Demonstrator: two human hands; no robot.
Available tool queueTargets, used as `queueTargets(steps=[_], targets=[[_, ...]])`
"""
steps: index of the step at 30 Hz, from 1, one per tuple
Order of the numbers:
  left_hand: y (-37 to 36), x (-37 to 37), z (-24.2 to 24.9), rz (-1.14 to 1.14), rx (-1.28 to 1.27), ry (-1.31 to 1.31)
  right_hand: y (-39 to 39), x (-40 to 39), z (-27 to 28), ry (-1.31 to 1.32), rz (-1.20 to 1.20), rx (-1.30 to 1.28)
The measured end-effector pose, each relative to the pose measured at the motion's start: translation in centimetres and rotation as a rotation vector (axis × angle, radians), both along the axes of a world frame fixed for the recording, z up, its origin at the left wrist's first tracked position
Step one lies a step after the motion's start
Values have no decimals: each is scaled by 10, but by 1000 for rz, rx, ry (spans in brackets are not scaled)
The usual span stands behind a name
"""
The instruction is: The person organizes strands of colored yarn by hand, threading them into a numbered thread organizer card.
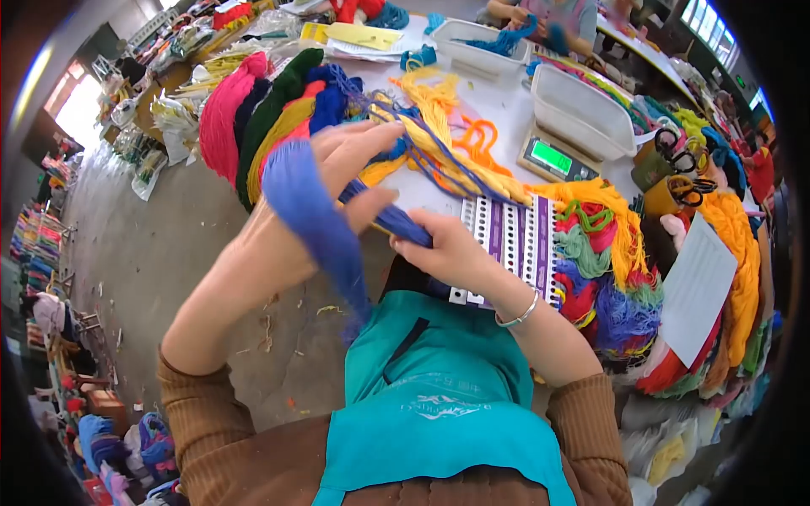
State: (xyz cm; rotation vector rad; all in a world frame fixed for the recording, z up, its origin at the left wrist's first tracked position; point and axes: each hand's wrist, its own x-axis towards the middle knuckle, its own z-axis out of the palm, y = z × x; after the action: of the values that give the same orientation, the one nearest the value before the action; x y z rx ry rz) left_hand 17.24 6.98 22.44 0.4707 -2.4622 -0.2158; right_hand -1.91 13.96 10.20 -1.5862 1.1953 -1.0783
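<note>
A hank of blue embroidery thread is looped over the back of my left hand, and its loose end hangs down beside my wrist. That hand's fingers are stretched out, with the thumb apart. Between thumb and fingers a blue strand runs across to my right hand, which is closed in a pinch on it. Yellow and blue threads lie on the table just beyond my hands. Beside my right hand are white-and-purple cards with rows of holes, with coloured threads hanging from their right side.
Thick hanks of pink yarn and other colours hang at the table's left edge. A scale with a green display and a white tray stand at right. Scissors sit in holders. Another person's hands hold blue yarn across the table.
</note>
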Motion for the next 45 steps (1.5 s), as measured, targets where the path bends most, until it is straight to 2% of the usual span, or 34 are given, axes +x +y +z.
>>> queueTargets(steps=[1, 3, 5, 6, 8, 9, 11, 12, 13, 14, 15, 17, 18, 19, 21, 22, 24, 25, 27, 28, 30, 31, 32, 33, 35, 36, 38, 39, 40, 41, 42, 43, 44, 45], targets=[[-6, -3, -1, 97, -221, -148, 0, 3, 10, 123, -75, -159], [-14, -9, -7, 342, -572, -506, 5, 10, 36, 221, -113, -220], [-13, -10, -17, 474, -627, -864, 6, 16, 49, 601, -141, -393], [-18, -3, -27, 405, -646, -891, 5, 18, 50, 645, -116, -390], [-26, 7, -49, 218, -354, -841, 0, 15, 40, 605, -60, -380], [-13, -13, -27, 80, 155, -1170, -2, 13, 33, 574, -5, -374], [-19, 4, -47, -470, 731, -1009, 1, 7, 25, 449, 50, -318], [-21, 6, -73, -554, 985, -976, 3, 4, 24, 299, 143, -73], [-19, 9, -92, -589, 1124, -840, 5, -1, 23, 143, 233, 169], [-15, 12, -106, -623, 1258, -699, 8, -5, 18, 121, 190, 72], [-10, 14, -114, -575, 1398, -599, 10, -9, 13, 55, 168, 120], [12, 5, -109, -303, 1607, -328, 11, -19, 0, -7, 143, 198], [17, -1, -109, -135, 1600, -274, 13, -20, -7, -100, 109, 183], [20, -6, -112, -142, 1602, -283, 17, -19, -11, -192, 77, 167], [25, -14, -115, -113, 1267, -199, 26, -13, -8, -20, -18, 94], [28, -15, -113, -55, 1123, -257, 31, -5, -5, 91, -105, 26], [25, -15, -124, -145, 795, -267, 30, 6, -21, 161, -205, -48], [32, -21, -104, -23, 816, -401, 29, 10, -32, 98, -240, -73], [28, -18, -92, 95, 636, -586, 32, 5, -41, 81, -325, -51], [30, -15, -83, 22, 522, -486, 35, 2, -45, -16, -369, -57], [37, -13, -66, 48, 674, -194, 40, -8, -57, -171, -392, 9], [39, -8, -52, 146, 798, -66, 46, -11, -55, -258, -377, 31], [34, -2, -37, 135, 695, 24, 54, -13, -54, -347, -350, 50], [15, 20, -46, 169, 671, 318, 62, -16, -56, -309, -345, 37], [14, 17, -12, 172, 920, 955, 79, -19, -58, -280, -317, 23], [7, 25, -9, 163, 923, 945, 83, -18, -56, -257, -308, 14], [-6, 50, -8, -29, 851, 667, 92, -20, -46, -167, -266, 53], [9, 38, -5, 23, 765, 624, 94, -19, -43, -53, -395, -147], [23, 26, 0, -3, 674, 417, 96, -18, -40, 71, -521, -344], [40, 12, 7, -30, 579, 214, 97, -22, -27, 64, -536, -341], [67, -17, 21, -57, 157, -48, 98, -26, -9, 22, -515, -553], [89, -42, 24, -125, 334, -84, 100, -26, 5, -20, -493, -766], [106, -61, 26, -190, 510, -120, 103, -20, 13, -144, -424, -735], [115, -74, 28, -252, 512, -192, 107, -13, 18, -266, -353, -707]])
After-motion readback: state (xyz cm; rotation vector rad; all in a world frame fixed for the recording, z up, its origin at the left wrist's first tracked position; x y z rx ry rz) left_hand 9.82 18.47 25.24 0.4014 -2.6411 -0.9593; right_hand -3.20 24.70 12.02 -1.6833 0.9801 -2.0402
